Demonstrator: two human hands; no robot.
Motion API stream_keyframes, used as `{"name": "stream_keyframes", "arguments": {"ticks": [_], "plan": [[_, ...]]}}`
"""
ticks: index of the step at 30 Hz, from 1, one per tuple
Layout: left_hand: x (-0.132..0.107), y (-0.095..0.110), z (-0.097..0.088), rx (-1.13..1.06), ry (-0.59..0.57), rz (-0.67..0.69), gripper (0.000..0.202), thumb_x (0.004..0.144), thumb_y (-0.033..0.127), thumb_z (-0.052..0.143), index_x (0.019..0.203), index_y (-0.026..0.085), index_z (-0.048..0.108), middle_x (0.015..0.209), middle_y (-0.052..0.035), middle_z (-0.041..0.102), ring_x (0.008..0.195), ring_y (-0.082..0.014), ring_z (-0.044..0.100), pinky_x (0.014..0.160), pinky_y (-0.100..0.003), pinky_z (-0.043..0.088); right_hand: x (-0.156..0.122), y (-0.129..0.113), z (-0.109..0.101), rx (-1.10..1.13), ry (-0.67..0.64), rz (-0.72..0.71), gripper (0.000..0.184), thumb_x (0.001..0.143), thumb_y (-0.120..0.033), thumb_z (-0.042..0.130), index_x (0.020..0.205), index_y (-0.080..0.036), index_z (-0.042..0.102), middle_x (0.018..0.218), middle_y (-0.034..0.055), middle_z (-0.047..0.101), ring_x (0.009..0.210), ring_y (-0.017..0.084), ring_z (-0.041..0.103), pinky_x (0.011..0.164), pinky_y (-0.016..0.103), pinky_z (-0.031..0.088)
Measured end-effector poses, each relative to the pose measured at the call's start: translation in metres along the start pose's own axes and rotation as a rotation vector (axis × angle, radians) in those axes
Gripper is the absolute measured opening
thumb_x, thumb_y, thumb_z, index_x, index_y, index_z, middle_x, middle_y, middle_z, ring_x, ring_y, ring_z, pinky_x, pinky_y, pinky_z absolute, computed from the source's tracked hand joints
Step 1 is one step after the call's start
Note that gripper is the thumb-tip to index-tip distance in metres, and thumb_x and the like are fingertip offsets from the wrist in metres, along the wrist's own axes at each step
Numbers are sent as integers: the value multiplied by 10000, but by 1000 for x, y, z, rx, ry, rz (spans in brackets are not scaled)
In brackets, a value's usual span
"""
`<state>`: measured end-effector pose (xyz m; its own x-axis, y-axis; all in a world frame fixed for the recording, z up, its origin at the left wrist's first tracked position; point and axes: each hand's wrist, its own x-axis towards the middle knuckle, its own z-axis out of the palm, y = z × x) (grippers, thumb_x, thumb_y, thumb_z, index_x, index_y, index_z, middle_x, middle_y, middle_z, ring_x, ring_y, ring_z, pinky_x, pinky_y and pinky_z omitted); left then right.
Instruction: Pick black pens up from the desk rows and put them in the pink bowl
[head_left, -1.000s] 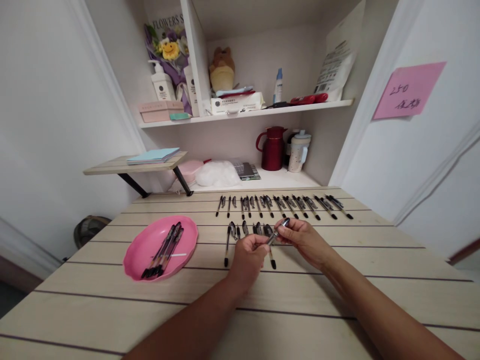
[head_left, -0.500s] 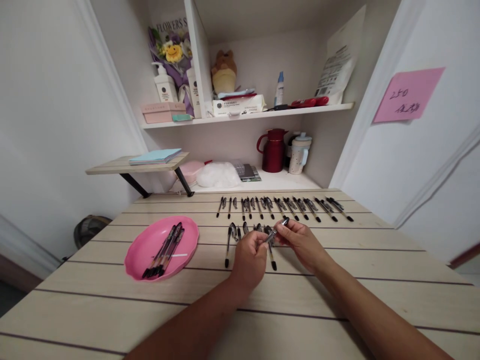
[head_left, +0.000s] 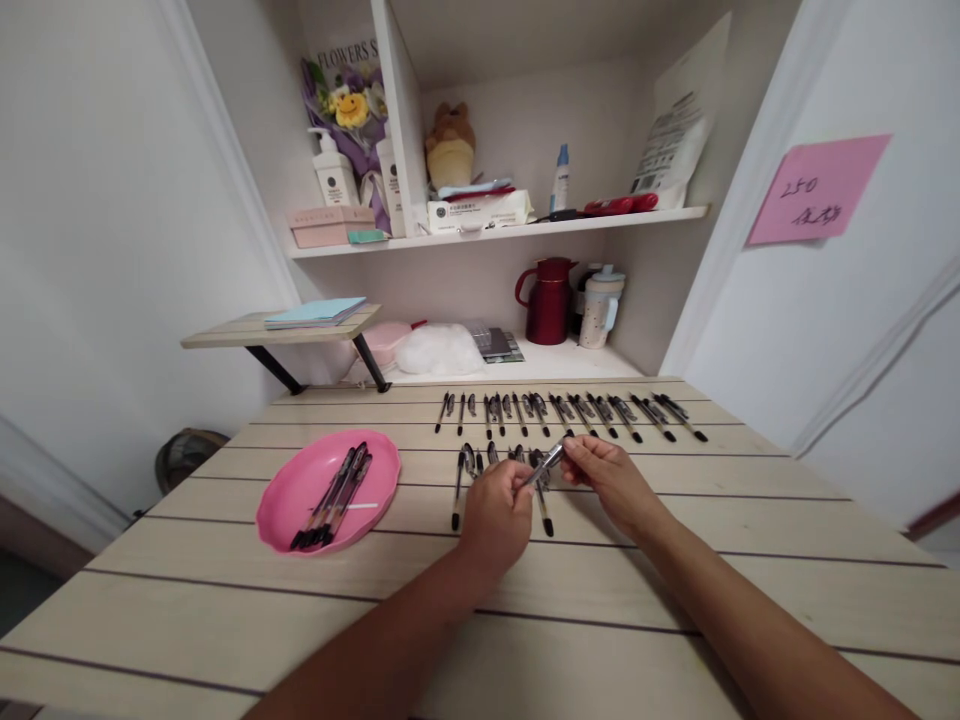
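Held pen: the held pen (head_left: 550, 458) is up in the air over the desk (head_left: 615, 620), tilted, between two hands.
Left hand: the left hand (head_left: 495, 515) has its fingers clamped on the low end of the held pen.
Right hand: the right hand (head_left: 609, 478) has its fingers pinched on the high end, by the dark tip.
Step now: it looks like the two hands work on one pen together, one at each end (I can't tell if its cap is on or off).
Next move calls for: I think a light, steady pinch from both hands, since a thin, smooth pen could slip.
Far row: a long far row of pens (head_left: 560, 413) lies near the back of the desk, with little dark pieces (head_left: 472, 404) that look like caps beside them.
Near row: a shorter near row of pens (head_left: 457, 490) lies closer in, partly hidden by the left hand.
Pink dish: the pink dish (head_left: 279, 488) sits on the left side, with a bunch of pens (head_left: 332, 500) and a white strip (head_left: 363, 506) in it.
Desk top: pale boards with dark lines.
Little stand: the little stand (head_left: 225, 333) at the back left holds blue paper (head_left: 315, 312).
Shelves: a red jug (head_left: 548, 302) stands beside a pale cup (head_left: 600, 312); a brown soft toy (head_left: 451, 150) sits on the shelf above.
Wall: a pink note (head_left: 819, 190) with writing is on the right.
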<state>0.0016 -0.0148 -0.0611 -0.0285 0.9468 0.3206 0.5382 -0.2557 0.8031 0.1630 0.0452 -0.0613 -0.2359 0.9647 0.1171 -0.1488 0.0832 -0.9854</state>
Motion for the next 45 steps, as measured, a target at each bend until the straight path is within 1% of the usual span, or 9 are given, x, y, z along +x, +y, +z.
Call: {"name": "stream_keyframes", "arguments": {"ticks": [6,10,14,16,19,25,37,41,45], "plan": [[15,4,-25,16,79,-74,171,706,192,535,852,188,623,745,-3,607,633,-110,558,586,-213,426,0,3,-5,2,51,42,371,726,-559,539,705,-191,579,609,9,560,522,119,488,511,247,390],[28,3,-88,231,147,-74,178,702,194,521,838,191,637,767,-12,632,688,-131,565,614,-219,404,1,8,-12,-38,87,82,343,721,-549,550,689,-210,588,623,18,575,534,135,503,542,269,427],[22,-12,-160,564,231,-259,165,714,194,497,801,191,637,821,-29,662,755,-157,573,627,-229,374,2,12,-12,-57,101,97,320,709,-524,583,702,-205,607,634,21,586,543,141,516,552,276,442],[12,-25,-183,678,208,-393,163,732,218,485,814,185,622,758,-31,664,703,-157,575,582,-230,350,1,13,-11,-69,113,101,311,698,-519,598,693,-209,619,642,25,595,551,146,524,560,284,452],[-5,-46,-197,735,110,-544,159,753,223,450,789,179,599,614,-18,635,571,-147,556,516,-232,308,1,14,-11,-92,128,100,299,676,-519,618,675,-221,632,667,41,615,570,169,539,573,314,468],[-16,-62,-193,786,35,-540,115,724,230,472,743,202,581,660,-24,651,576,-162,562,491,-241,287,3,15,-13,-105,134,94,298,669,-519,624,671,-221,639,642,41,617,544,168,537,560,321,469],[-2,-32,-176,1004,-23,-494,205,754,336,488,806,164,587,843,-121,653,746,-245,595,571,-288,357,8,21,-15,-327,179,28,273,653,-469,621,626,-203,567,516,-11,552,469,130,475,491,268,378],[1,-18,-144,825,-47,-234,185,778,287,458,801,182,608,868,-77,655,789,-202,582,646,-271,386,7,22,-15,-629,169,-48,194,678,-394,565,653,-203,574,514,-18,547,492,141,479,504,267,353],[4,0,-86,545,-226,-44,192,763,291,480,849,191,619,838,-52,663,763,-180,585,638,-250,406,7,21,-13,-932,120,-119,140,706,-316,512,634,-209,567,578,2,597,548,152,503,540,268,333]]}}
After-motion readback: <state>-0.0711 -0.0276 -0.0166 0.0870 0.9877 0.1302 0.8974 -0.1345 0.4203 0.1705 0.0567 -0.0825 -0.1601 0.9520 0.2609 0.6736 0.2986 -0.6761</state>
